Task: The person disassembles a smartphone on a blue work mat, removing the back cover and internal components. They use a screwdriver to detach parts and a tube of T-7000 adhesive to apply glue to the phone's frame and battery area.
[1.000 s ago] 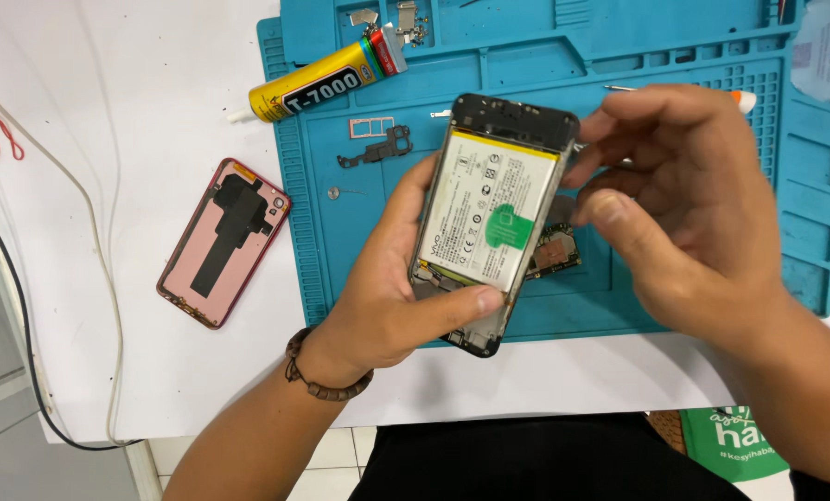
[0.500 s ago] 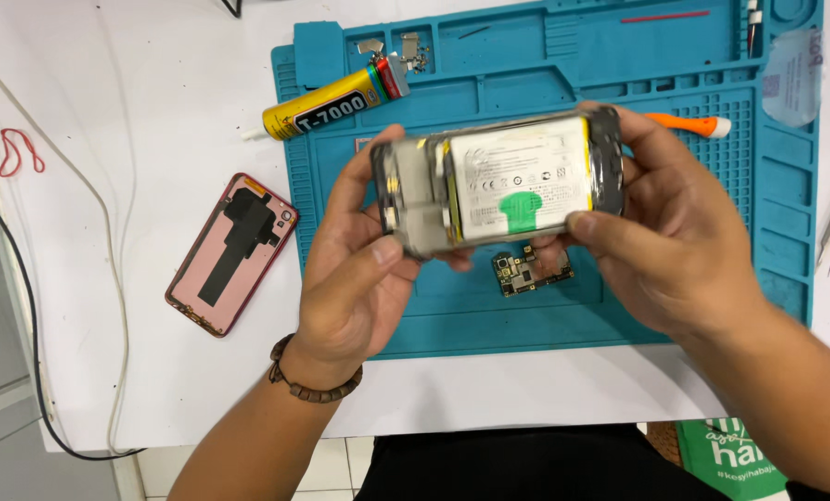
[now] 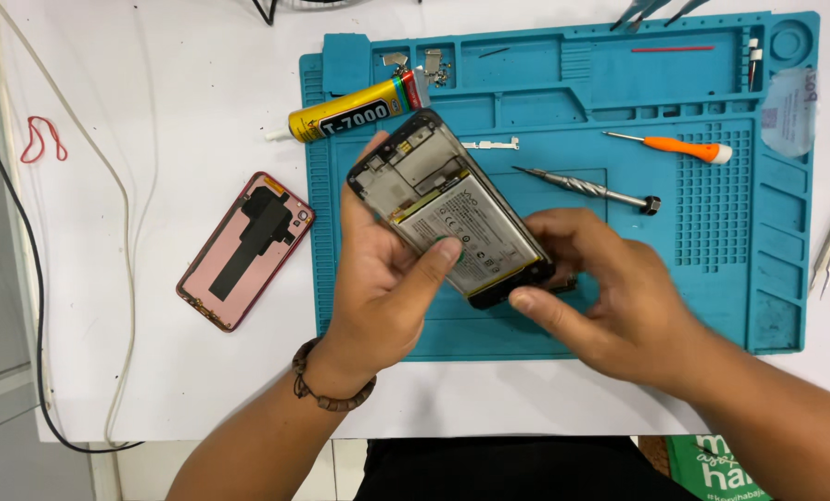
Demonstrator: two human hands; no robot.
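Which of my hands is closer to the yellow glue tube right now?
Left. Your left hand grips the opened phone just below the glue tube, fingertips close to it. Your right hand holds the phone's lower end, farther off to the right.

The phone (image 3: 452, 218) sits between both hands above the mat (image 3: 712, 241); a back cover (image 3: 245, 249) lies left, screwdrivers (image 3: 675, 146) right.

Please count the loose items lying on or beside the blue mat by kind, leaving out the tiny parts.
Opened phone, held in both hands: 1
Pink back cover: 1
Yellow glue tube: 1
Screwdrivers, one orange-handled, one metal: 2
Red rubber band: 1
Total: 6
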